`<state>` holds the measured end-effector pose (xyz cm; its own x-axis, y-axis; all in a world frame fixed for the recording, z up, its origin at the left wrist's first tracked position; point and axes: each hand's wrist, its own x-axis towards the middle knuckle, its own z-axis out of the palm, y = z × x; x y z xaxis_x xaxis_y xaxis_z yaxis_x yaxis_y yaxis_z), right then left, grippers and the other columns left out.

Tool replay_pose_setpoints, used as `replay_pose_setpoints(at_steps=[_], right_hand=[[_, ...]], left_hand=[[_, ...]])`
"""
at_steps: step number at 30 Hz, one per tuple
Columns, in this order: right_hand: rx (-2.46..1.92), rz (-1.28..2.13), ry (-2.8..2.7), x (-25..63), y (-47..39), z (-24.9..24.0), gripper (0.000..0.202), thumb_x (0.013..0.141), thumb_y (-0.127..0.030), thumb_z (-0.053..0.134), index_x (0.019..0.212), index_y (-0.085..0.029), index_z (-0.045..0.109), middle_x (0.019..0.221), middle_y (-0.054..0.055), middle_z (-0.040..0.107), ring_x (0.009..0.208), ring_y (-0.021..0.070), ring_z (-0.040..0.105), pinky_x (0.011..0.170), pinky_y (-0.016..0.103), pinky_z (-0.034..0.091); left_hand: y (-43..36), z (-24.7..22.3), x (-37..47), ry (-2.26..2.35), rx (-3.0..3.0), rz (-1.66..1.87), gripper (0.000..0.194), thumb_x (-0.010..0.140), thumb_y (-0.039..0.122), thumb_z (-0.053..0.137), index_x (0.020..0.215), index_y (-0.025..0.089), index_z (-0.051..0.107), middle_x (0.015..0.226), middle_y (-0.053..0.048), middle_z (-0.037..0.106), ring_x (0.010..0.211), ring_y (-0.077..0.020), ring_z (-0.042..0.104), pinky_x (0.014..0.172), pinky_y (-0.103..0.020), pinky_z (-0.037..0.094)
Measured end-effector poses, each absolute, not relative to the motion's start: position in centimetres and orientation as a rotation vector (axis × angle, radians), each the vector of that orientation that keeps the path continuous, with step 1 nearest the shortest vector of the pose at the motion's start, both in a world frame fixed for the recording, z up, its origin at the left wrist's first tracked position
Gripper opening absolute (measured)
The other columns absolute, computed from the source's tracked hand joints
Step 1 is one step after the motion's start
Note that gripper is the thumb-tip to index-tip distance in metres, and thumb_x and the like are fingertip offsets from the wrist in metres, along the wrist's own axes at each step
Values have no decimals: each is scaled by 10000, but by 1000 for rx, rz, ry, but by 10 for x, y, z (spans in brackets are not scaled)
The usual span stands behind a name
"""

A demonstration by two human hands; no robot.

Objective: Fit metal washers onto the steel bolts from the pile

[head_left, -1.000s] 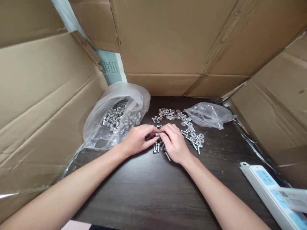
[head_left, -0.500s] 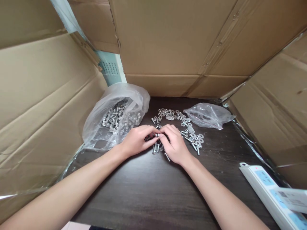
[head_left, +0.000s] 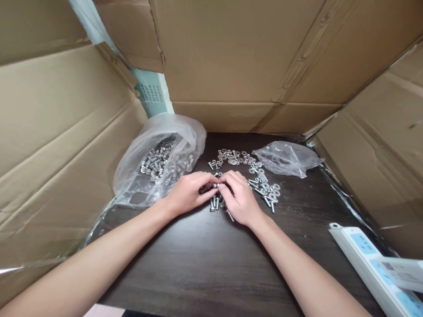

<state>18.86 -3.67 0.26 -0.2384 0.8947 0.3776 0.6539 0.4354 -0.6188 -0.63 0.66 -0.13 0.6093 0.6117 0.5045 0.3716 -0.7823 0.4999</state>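
Between my fingertips is a small bolt point(head_left: 216, 186) with what looks like a nut or washers on it. My left hand point(head_left: 191, 192) pinches it from the left, and my right hand point(head_left: 240, 196) closes on its other end. Fingers cover most of the piece. Loose bolts point(head_left: 214, 203) lie on the dark table just below and under the hands. Behind and to the right spreads a scattering of washers point(head_left: 275, 192), nuts and more bolts point(head_left: 231, 154).
At left, an open clear plastic bag point(head_left: 194, 132) holds many bolts with fittings point(head_left: 158, 159). A flatter plastic bag point(head_left: 287, 158) lies at back right. A white power strip point(head_left: 358, 264) sits at right front. Cardboard walls point(head_left: 244, 53) enclose the dark table point(head_left: 198, 264).
Both hands stay in nearly the same place around the bolt, with only slight finger movement. The view has shifted very slightly.
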Motion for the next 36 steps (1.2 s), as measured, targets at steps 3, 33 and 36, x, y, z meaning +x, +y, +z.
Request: replay_pose_setpoints(at_steps=[3, 33, 36], right_hand=[[-1288, 436, -1976, 189, -37, 2, 131, 991, -222, 466, 908, -219, 568, 950, 54, 643, 904, 238, 547, 851, 429, 399], [-1293, 423, -1969, 188, -37, 3, 110, 963, -221, 470, 897, -217, 558, 933, 54, 633, 896, 240, 549, 852, 419, 392], [-1299, 434, -1972, 188, -37, 3, 118, 971, -227, 462, 900, -218, 555, 931, 54, 630, 898, 241, 550, 859, 422, 388]], left_hand=[[7, -1, -6, 784, 2499, 969, 132, 972, 254, 636, 1069, 184, 691, 861, -26, 724, 755, -150, 678, 703, -259, 532], [7, -2, -6, 766, 2495, 988, 145, 942, 206, 664, 1083, 175, 682, 885, -18, 719, 778, -149, 681, 714, -253, 522], [7, -2, -6, 759, 2494, 991, 145, 942, 196, 668, 1086, 178, 679, 912, -18, 729, 781, -142, 683, 715, -247, 522]])
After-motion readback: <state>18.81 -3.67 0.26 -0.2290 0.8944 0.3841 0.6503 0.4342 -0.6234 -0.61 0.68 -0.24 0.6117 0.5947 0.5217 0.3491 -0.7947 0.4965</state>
